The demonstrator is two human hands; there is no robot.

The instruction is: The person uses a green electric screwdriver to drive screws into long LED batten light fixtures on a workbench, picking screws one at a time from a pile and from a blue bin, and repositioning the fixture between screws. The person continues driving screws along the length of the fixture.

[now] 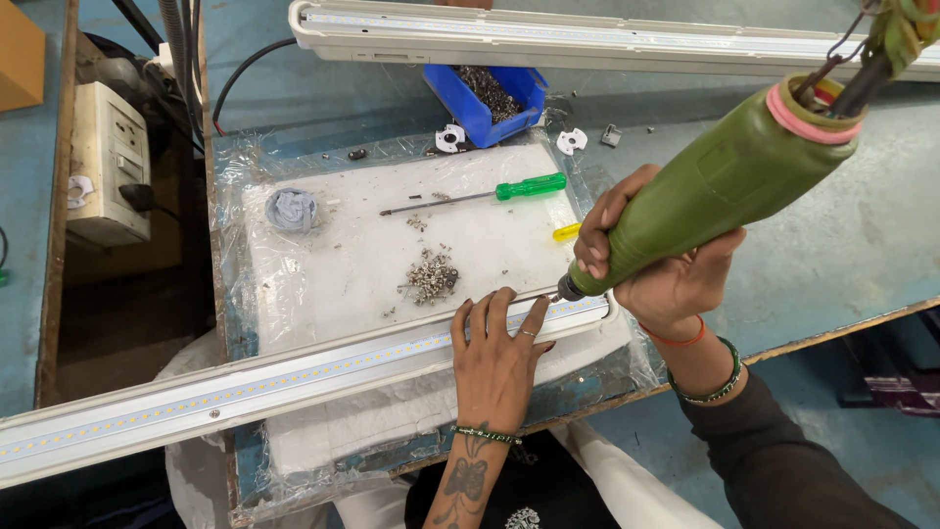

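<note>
**Driving a screw at the end of the light strip**

Long LED light strip, lying across the front edge of the white foam pad, one end near the middle of the bench, the other running out past the left border. Left hand flat on the strip, fingers spread wide, holding nothing, just pressing the strip down. Right hand closed around the green electric screwdriver, tool tilted, tip touching the strip end just beside the left fingertips.

For doing this step well, probably: tool more upright over the screw, steady push along the tool axis, left fingers a little away from the bit. Screw itself too small to see clearly.

Around: small pile of screws on the pad, near the left hand. Further back, green-handled hand screwdriver, and a yellow handle partly hidden behind the right hand. Grey cloth ball on the left of the pad. Blue bin with small metal parts behind the pad, second light housing at the far edge, wall socket box on the left.
</note>
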